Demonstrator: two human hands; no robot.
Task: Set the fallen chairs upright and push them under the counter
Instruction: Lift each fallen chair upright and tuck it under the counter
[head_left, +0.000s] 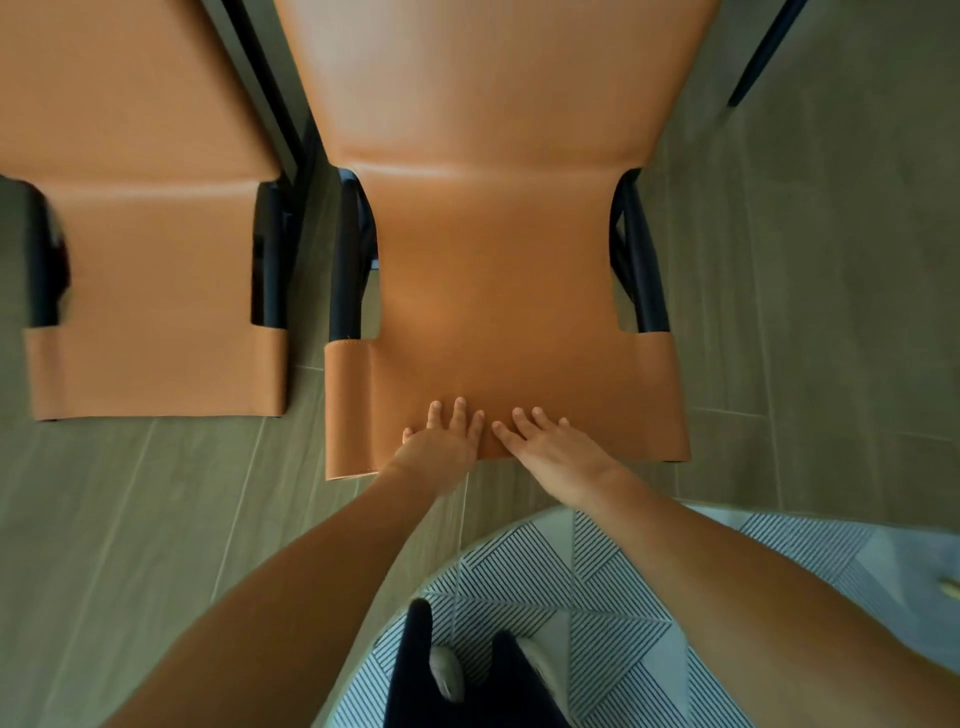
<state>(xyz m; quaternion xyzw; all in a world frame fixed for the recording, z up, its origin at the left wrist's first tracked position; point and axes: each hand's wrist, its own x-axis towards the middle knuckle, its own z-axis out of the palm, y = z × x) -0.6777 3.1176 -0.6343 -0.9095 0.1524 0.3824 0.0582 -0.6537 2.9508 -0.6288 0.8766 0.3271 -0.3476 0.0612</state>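
Because both hands lie flat on the top edge of the backrest, nothing is gripped: the left hand and the right hand press side by side with straight fingers on the upright chair. The chair stands on the floor with its seat pointing away (no counter is identifiable in view). A push applied this high may tip the chair instead of sliding it, or the palms may slip off the smooth cover. The second chair stands just beside it, so a skewed push could foul the two frames.
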